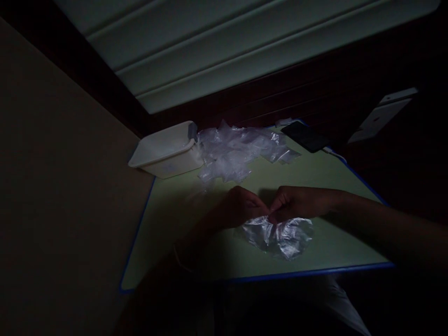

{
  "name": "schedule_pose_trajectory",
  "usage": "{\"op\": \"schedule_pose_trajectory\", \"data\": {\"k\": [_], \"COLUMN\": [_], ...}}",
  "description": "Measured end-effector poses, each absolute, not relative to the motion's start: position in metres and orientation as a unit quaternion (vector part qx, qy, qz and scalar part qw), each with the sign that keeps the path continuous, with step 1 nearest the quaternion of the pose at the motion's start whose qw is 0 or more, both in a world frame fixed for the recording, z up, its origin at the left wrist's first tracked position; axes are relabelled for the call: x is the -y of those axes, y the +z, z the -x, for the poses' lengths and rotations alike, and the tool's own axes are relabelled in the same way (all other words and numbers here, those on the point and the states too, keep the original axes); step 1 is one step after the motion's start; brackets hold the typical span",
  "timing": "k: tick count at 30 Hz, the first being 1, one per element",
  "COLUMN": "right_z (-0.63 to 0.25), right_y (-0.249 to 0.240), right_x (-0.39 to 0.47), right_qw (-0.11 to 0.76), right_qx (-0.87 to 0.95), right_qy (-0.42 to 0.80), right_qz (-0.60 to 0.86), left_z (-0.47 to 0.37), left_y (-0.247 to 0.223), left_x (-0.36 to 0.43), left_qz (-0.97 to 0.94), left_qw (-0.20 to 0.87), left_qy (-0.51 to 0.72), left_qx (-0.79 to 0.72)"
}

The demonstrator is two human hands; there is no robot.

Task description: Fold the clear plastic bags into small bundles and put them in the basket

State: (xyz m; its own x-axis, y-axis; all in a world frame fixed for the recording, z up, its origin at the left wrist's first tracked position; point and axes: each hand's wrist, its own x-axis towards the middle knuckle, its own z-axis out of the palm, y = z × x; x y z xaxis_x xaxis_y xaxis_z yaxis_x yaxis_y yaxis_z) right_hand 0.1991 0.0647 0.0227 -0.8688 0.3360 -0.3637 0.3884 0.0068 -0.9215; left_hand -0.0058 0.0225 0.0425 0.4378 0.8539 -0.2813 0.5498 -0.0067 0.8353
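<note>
Clear plastic showed just nearside of my left grip and right grip, both pinching its edge, fingertips together. Handling step, I judged; any next move called for light fingertips. Bags lay beyond.

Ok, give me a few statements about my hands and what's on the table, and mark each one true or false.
The left hand and right hand both pinch shiny plastic. True.
The bin stands beside the plastic pile. True.
The phone lies between the bin and the pile. False: it lies right of the pile.
The table has a red edge. False: its edge is blue.
</note>
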Motion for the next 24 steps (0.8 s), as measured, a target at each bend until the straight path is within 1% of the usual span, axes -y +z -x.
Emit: {"op": "schedule_pose_trajectory", "data": {"k": [4,8,10,13,15,18,21,24], "right_z": [-0.201,-0.200,-0.199,-0.198,-0.198,-0.199,-0.199,-0.200], "right_y": [0.024,0.027,0.028,0.029,0.029,0.028,0.026,0.025], "right_x": [-0.067,-0.068,-0.068,-0.067,-0.067,-0.068,-0.069,-0.072], "right_qw": [0.014,0.004,-0.003,-0.009,-0.015,-0.025,-0.027,-0.025], "right_qx": [-0.712,-0.700,-0.693,-0.693,-0.698,-0.701,-0.698,-0.695], "right_qy": [-0.650,-0.667,-0.674,-0.669,-0.657,-0.651,-0.653,-0.655], "right_qz": [-0.267,-0.257,-0.257,-0.270,-0.284,-0.291,-0.292,-0.295], "left_z": [0.021,0.037,0.038,0.035,0.033,0.029,0.028,0.029], "left_y": [0.037,0.029,0.024,0.017,0.014,0.014,0.016,0.016], "left_x": [-0.034,-0.040,-0.040,-0.036,-0.031,-0.025,-0.022,-0.022], "left_qz": [-0.632,-0.520,-0.459,-0.448,-0.503,-0.591,-0.608,-0.592], "left_qw": [0.545,0.595,0.628,0.658,0.641,0.582,0.538,0.538], "left_qy": [0.182,0.292,0.326,0.304,0.265,0.214,0.197,0.210], "left_qx": [-0.521,-0.539,-0.537,-0.523,-0.516,-0.517,-0.550,-0.562]}}
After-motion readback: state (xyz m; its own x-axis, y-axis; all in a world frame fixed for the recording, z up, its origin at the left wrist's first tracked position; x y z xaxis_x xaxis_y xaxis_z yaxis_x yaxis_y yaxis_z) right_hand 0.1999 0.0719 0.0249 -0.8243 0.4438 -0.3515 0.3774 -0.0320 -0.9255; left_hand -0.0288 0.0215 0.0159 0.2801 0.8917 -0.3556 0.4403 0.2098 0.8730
